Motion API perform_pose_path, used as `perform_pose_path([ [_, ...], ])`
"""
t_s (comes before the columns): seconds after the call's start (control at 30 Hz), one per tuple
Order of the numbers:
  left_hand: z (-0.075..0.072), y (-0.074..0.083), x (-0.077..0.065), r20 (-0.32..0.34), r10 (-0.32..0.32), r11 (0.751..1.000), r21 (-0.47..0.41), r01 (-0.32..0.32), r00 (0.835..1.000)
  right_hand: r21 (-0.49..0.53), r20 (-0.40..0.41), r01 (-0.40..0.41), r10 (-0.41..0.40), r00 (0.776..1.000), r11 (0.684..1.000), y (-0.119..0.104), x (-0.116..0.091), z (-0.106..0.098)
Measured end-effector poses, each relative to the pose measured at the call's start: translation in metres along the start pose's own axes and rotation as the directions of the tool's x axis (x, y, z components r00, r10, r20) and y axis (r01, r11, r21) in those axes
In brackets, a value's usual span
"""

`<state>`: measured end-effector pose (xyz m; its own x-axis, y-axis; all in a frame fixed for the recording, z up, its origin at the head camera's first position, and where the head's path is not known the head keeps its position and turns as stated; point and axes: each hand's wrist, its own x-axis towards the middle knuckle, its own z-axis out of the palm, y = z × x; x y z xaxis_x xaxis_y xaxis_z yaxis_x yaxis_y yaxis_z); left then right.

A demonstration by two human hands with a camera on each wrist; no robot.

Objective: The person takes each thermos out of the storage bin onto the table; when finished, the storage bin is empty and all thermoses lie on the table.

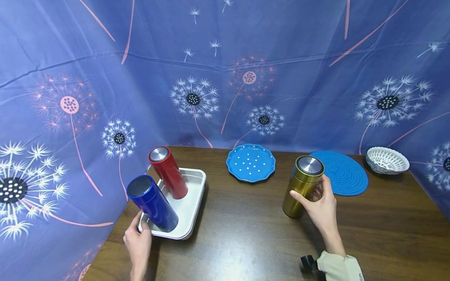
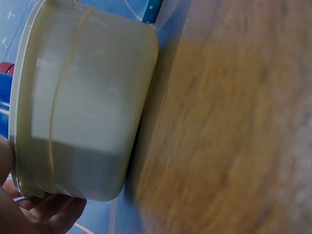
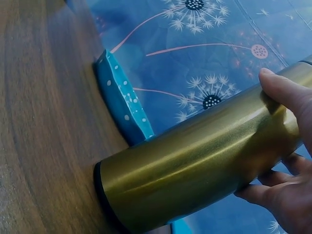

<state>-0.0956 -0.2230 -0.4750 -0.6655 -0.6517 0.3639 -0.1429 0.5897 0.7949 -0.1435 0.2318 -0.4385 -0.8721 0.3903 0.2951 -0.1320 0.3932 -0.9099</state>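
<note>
Clasping gold flask [image 1: 302,181], centre right: right fingers [image 1: 326,183]. Pinching white tray [image 1: 191,203], lower left: left fingers [image 1: 135,221]. Advised: flask upright, tray steady.

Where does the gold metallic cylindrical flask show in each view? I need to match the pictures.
Head: right of centre, the gold metallic cylindrical flask in the right hand.
Left wrist: not in it.
Right wrist: the flask slants from the lower left-centre to the right edge.
Shared landmark: the blue scalloped plate with white dots, a sliver at the left wrist view's top edge.
</note>
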Motion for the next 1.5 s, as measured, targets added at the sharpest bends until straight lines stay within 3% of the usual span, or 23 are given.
perform_pose_path([
  [0.47, -0.001, 0.0, -0.001, 0.011, -0.006, 1.0, -0.015, 0.006, 1.0, 0.027, 0.018, 0.01, -0.011, 1.0, 1.0, 0.003, -0.008, 0.0],
  [0.8, -0.002, 0.0, 0.0, 0.007, -0.001, 1.0, -0.025, 0.001, 1.0, 0.022, 0.081, -0.056, 0.055, 0.995, 0.998, 0.004, -0.016, -0.005],
  [1.13, -0.002, 0.001, 0.0, 0.013, -0.016, 0.999, -0.035, 0.017, 1.0, 0.027, 0.13, -0.043, 0.039, 0.991, 0.999, 0.005, -0.038, -0.016],
  [1.3, -0.001, -0.001, 0.0, 0.006, -0.009, 0.999, -0.042, 0.01, 1.0, 0.012, 0.127, -0.039, 0.037, 0.991, 0.999, 0.005, -0.047, -0.02],
  [1.5, 0.001, -0.002, 0.001, -0.001, 0.006, 0.999, -0.042, -0.006, 1.0, 0.062, 0.102, -0.046, 0.039, 0.994, 0.997, 0.001, -0.058, -0.023],
])
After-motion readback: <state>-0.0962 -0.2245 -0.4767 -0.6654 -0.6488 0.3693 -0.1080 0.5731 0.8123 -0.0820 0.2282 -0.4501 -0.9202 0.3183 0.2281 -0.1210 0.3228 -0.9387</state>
